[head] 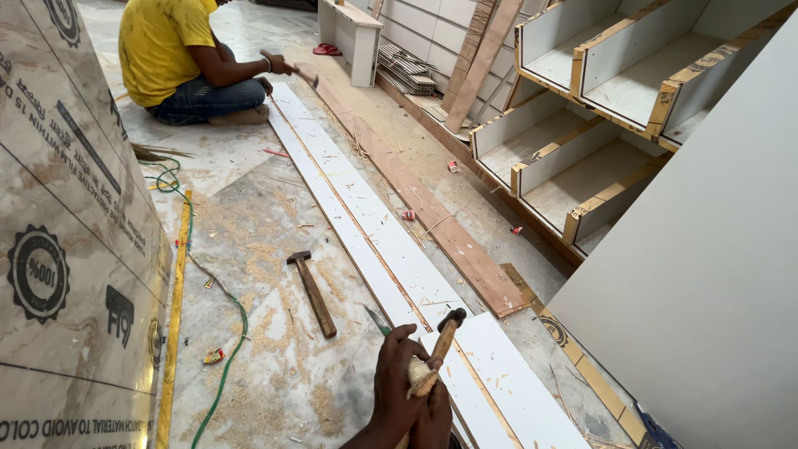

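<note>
1. Your hands [413, 397] sit at 6 o'clock of the view, stacked one on the other, so L and R can't be told apart. Both are closed tight around the wooden handle of a hammer [440, 345]; the dark head points up toward 12 o'clock, shaft tilted slightly right.
2. A green-handled tool w/ a metal tip [374, 318] pokes out from the same grip toward 10 o'clock. Which hand pins it: can't tell.
3. The hammer hangs directly over the near end of the long white laminated boards [366, 216]. The boards lie flat on the floor, side by side, w/ a thin brown edge showing between them; they run from 6 toward 12 o'clock.
4. A raw brown wood strip [432, 218] lies parallel, just beside the boards at 3 o'clock of them.
5. A second hammer [312, 293], wood shaft and dark steel head, rests flat on the stone floor [249, 216] at 9 o'clock of your hands, within reach, apart from the boards.
6. Floor texture: polished stone, dusted w/ sawdust and chips. A green hose [226, 362] snakes across it at 8 o'clock.
7. At 11 o'clock a seated person in a yellow shirt [162, 41] holds a tool at the boards' far end.
8. At 2 o'clock, white-faced cabinet boxes [573, 158] lean against the wall.
</note>
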